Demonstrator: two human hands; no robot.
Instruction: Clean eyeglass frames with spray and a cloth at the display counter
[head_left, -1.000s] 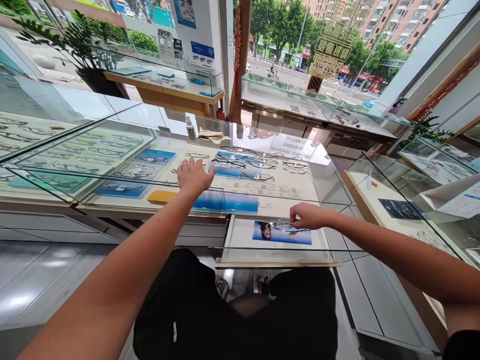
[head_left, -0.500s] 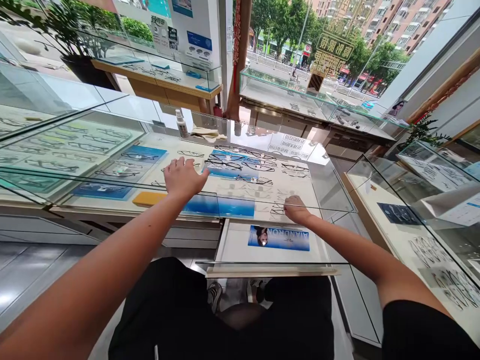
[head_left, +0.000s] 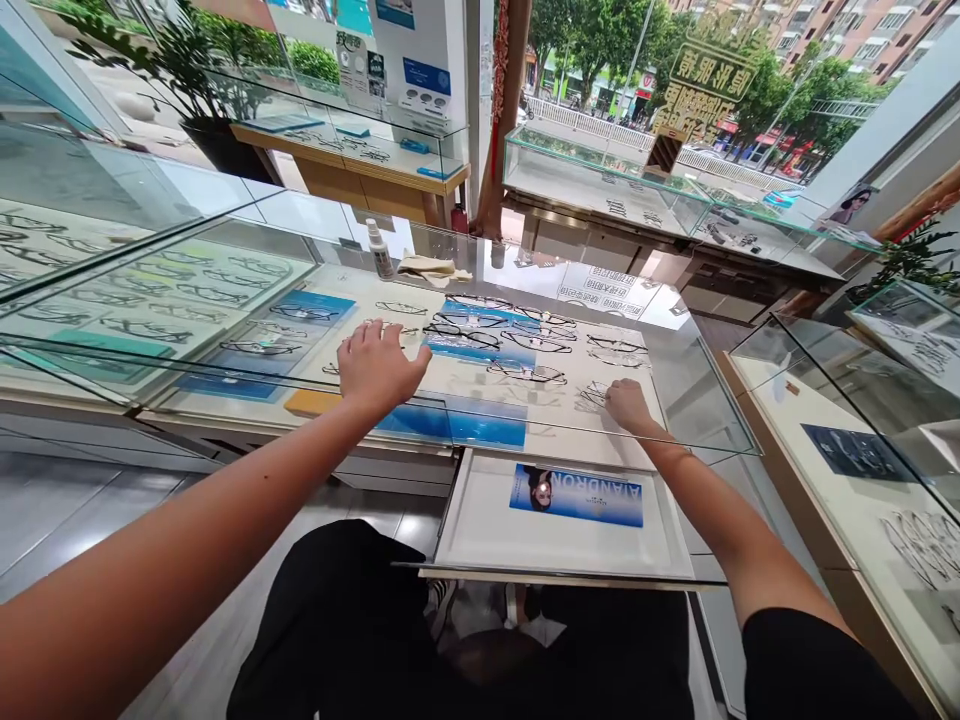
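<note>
Head view: a pair of thin-framed glasses (head_left: 591, 396) lies near the right front of the cream display surface under the glass-topped desk (head_left: 540, 262), directly beside the person's right hand (head_left: 628, 405). That hand reaches in beneath the glass, its fingers curled at the right end of the frame; the fingertips are hidden, so whether they grip it cannot be told. Well to the left of these glasses, the left hand (head_left: 382, 365) is palm down over the glass top, fingers spread and holding nothing.

Between the hands, dark-rimmed glasses (head_left: 527, 375) sit in front of a blue sheet (head_left: 457, 352) bearing several more pairs. Another pair (head_left: 616, 348) is just behind the right hand. Nearer the person, a pulled-out drawer (head_left: 472, 540) contains a blue printed card (head_left: 577, 495). Beyond the left hand, a spray bottle (head_left: 379, 252) stands upright beside a folded cloth (head_left: 431, 268). Farther off, a potted plant (head_left: 202, 50) stands at the left.
</note>
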